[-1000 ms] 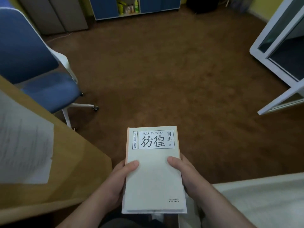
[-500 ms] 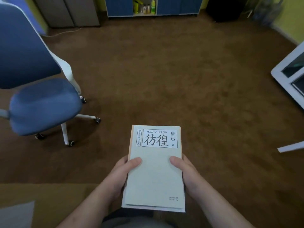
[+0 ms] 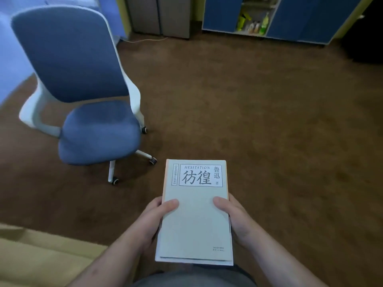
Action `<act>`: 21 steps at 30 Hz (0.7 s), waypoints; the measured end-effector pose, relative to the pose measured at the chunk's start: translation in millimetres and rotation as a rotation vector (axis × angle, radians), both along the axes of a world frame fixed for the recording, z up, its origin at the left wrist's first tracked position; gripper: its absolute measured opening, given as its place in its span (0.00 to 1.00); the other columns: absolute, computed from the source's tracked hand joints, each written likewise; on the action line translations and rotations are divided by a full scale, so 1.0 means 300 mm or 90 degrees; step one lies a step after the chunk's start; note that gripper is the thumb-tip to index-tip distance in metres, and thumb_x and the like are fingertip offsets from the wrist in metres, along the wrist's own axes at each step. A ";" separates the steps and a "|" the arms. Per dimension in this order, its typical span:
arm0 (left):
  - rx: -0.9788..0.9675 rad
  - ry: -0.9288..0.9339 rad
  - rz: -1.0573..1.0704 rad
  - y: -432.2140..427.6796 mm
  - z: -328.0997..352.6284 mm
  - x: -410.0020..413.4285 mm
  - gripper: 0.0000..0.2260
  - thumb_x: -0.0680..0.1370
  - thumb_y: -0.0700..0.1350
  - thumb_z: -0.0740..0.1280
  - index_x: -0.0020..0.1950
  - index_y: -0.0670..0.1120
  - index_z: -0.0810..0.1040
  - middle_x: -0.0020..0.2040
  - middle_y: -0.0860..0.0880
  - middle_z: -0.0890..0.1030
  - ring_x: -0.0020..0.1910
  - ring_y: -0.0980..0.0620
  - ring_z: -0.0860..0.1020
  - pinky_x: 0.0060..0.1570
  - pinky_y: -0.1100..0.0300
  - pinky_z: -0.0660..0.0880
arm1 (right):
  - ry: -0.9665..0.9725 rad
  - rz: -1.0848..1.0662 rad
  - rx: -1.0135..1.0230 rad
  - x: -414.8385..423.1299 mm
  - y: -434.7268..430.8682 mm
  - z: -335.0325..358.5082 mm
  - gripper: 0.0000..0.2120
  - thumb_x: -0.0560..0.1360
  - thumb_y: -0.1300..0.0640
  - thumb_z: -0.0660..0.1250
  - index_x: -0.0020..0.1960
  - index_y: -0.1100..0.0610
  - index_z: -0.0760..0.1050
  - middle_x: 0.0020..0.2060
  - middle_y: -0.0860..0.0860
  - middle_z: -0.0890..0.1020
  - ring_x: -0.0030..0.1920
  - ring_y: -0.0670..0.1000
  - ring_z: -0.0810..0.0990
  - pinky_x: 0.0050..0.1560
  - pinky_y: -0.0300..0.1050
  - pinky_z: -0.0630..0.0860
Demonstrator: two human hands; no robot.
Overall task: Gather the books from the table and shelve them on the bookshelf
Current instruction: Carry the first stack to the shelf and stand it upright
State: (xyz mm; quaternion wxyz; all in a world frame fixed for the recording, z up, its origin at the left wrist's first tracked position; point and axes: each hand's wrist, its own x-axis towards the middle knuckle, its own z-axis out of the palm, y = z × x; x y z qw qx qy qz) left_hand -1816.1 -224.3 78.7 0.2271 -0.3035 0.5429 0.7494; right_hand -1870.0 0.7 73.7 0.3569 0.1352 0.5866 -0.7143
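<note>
Stack of books (image 3: 195,214) near centre, left hand (image 3: 152,220) on its left edge, right hand (image 3: 235,218) on its right. Chair (image 3: 87,96) far left of stack. Cabinet (image 3: 269,15) far right. Table (image 3: 41,255) corner near left.

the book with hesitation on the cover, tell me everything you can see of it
The book is a pale grey-white volume with a boxed title panel near its far end: "HESITATION" above large black Chinese characters, with smaller characters beside it. An orange-tan edge shows along its left side. It lies flat, cover up, far end pointing away from the person. A second pale book's edge peeks out beneath it. The left hand and right hand grip its long sides, thumbs on the cover, above brown carpet.
</note>
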 end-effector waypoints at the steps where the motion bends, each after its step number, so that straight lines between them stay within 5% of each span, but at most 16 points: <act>1: -0.001 0.000 0.024 -0.009 -0.003 -0.034 0.28 0.67 0.50 0.77 0.64 0.42 0.73 0.54 0.42 0.86 0.53 0.40 0.85 0.57 0.42 0.79 | 0.006 0.025 -0.006 -0.061 -0.013 -0.005 0.31 0.68 0.54 0.70 0.70 0.58 0.72 0.59 0.59 0.86 0.56 0.63 0.85 0.54 0.57 0.82; 4: -0.014 -0.009 0.097 -0.044 -0.023 -0.150 0.29 0.67 0.50 0.74 0.65 0.40 0.73 0.56 0.40 0.85 0.56 0.38 0.83 0.62 0.38 0.75 | 0.015 0.117 -0.024 -0.264 -0.067 -0.012 0.30 0.67 0.56 0.70 0.69 0.57 0.73 0.53 0.55 0.88 0.47 0.55 0.88 0.42 0.46 0.84; 8: -0.014 -0.018 0.180 -0.105 -0.046 -0.279 0.30 0.67 0.50 0.73 0.65 0.40 0.74 0.56 0.40 0.85 0.56 0.39 0.83 0.58 0.41 0.79 | 0.003 0.216 -0.046 -0.487 -0.169 -0.002 0.29 0.67 0.57 0.69 0.68 0.56 0.73 0.52 0.54 0.88 0.45 0.53 0.89 0.39 0.43 0.83; 12: -0.002 -0.021 0.250 -0.183 -0.055 -0.355 0.29 0.68 0.51 0.73 0.66 0.40 0.74 0.57 0.41 0.85 0.56 0.39 0.83 0.61 0.40 0.77 | 0.001 0.311 -0.027 -0.648 -0.299 -0.010 0.28 0.68 0.54 0.69 0.68 0.55 0.74 0.56 0.54 0.87 0.48 0.51 0.88 0.43 0.42 0.84; 16: -0.005 -0.029 0.346 -0.278 -0.061 -0.357 0.35 0.63 0.55 0.77 0.66 0.41 0.73 0.56 0.41 0.85 0.56 0.39 0.83 0.61 0.39 0.77 | -0.005 0.421 0.006 -0.750 -0.472 -0.015 0.28 0.70 0.51 0.69 0.70 0.52 0.73 0.61 0.52 0.86 0.59 0.56 0.85 0.60 0.55 0.81; 21: 0.022 -0.027 0.480 -0.449 -0.089 -0.306 0.35 0.64 0.54 0.77 0.66 0.40 0.73 0.58 0.40 0.84 0.58 0.37 0.82 0.64 0.37 0.74 | -0.007 0.560 0.040 -0.806 -0.780 -0.054 0.30 0.70 0.51 0.70 0.71 0.54 0.72 0.62 0.53 0.85 0.61 0.58 0.84 0.63 0.56 0.80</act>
